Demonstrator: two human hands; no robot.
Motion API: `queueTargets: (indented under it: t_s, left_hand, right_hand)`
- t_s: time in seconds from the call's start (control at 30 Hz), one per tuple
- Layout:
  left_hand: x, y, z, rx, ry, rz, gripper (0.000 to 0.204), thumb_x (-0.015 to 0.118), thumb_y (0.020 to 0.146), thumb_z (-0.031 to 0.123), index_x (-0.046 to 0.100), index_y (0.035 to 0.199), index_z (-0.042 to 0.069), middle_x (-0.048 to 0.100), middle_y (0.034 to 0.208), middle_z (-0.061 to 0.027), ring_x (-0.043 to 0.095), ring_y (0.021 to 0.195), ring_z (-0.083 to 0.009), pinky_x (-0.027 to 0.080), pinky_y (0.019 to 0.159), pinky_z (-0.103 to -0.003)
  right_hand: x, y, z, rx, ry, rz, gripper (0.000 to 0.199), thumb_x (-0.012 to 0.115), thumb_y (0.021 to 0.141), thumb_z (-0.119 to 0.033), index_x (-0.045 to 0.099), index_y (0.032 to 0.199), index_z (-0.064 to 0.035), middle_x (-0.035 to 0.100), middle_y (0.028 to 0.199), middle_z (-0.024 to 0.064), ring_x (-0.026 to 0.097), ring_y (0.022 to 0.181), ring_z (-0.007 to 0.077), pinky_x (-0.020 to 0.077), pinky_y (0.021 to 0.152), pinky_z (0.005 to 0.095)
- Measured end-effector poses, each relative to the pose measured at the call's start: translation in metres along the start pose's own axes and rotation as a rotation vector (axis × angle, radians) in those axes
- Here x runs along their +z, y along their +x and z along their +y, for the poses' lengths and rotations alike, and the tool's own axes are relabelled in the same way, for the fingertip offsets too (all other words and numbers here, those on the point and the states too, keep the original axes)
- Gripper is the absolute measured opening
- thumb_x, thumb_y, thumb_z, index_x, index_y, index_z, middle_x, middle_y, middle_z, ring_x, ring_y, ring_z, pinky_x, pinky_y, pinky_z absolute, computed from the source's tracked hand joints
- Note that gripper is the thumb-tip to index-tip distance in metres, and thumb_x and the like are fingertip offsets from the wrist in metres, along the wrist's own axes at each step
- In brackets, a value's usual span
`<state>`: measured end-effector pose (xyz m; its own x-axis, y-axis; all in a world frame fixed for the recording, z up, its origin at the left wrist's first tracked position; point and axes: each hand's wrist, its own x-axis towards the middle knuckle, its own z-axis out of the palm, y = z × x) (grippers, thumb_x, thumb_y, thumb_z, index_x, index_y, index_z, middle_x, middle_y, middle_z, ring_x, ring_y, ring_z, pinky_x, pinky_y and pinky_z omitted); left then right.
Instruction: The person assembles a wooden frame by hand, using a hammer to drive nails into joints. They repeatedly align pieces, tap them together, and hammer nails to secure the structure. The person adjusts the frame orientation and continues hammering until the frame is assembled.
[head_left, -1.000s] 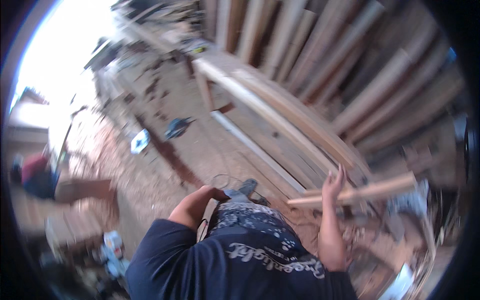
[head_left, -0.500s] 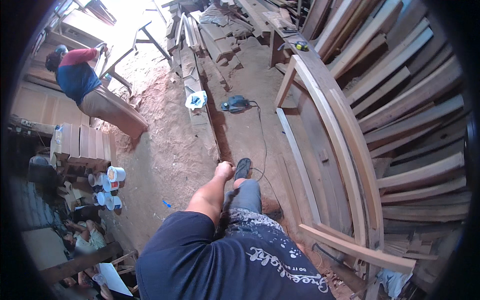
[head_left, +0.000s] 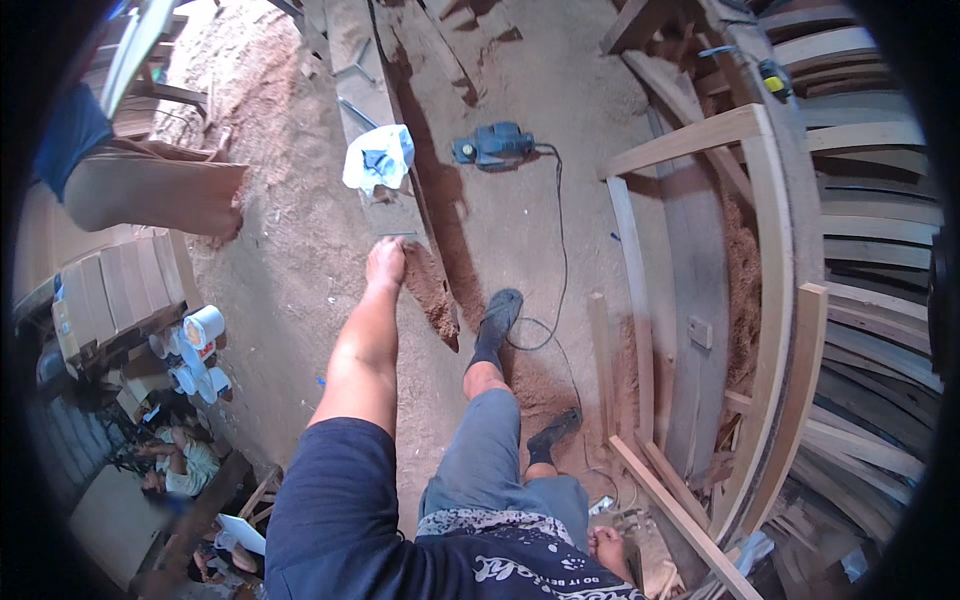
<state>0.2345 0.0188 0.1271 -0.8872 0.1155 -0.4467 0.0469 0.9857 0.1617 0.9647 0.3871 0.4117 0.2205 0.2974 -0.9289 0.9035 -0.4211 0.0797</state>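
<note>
Plank: long wooden plank (head_left: 395, 215) lying on the sawdust floor (head_left: 290, 270), running toward twelve o'clock, dusty, with a white cloth (head_left: 378, 158) on it.
Left hand: left hand (head_left: 385, 262) stretched forward, arm straight, fingers curled down at the plank's near end; grip unclear.
Right hand: right hand (head_left: 610, 550) low at five o'clock by the hip, fingers hidden.
Nearby: blue power tool (head_left: 492, 146) at one o'clock.

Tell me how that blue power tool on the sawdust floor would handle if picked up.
The blue power tool looks rigid and blocky, so probably heavy for its size. Its flat underside rests on the floor, so it seems unlikely to roll. The black cord trailing from it would likely drag limply through the sawdust.
</note>
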Motion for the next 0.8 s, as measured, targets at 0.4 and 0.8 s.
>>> queueTargets:
  t_s: [0.4,0.8]
  left_hand:
    - [0.01,0.082,-0.036,0.482,0.548,-0.194,0.02,0.061,0.095,0.016,0.076,0.108,0.015,0.074,0.112,-0.0055,0.07,0.11,-0.0234,0.057,0.095,-0.037]
    - [0.051,-0.152,0.246,0.597,-0.594,-0.055,0.008,0.063,0.098,0.006,0.069,0.103,0.003,0.067,0.068,-0.0134,0.067,0.058,-0.018,0.054,0.059,-0.034]
  right_hand:
    - [0.02,-0.035,-0.006,-0.005,0.116,0.099,0.009,0.064,0.104,-0.01,0.066,0.11,-0.0039,0.07,0.092,0.0065,0.07,0.074,0.0168,0.0575,0.062,0.03]
    - [0.079,-0.027,0.105,0.035,0.476,0.148,0.022,0.067,0.103,-0.022,0.069,0.111,-0.0019,0.074,0.096,0.0087,0.072,0.082,0.0208,0.0588,0.071,0.0355]
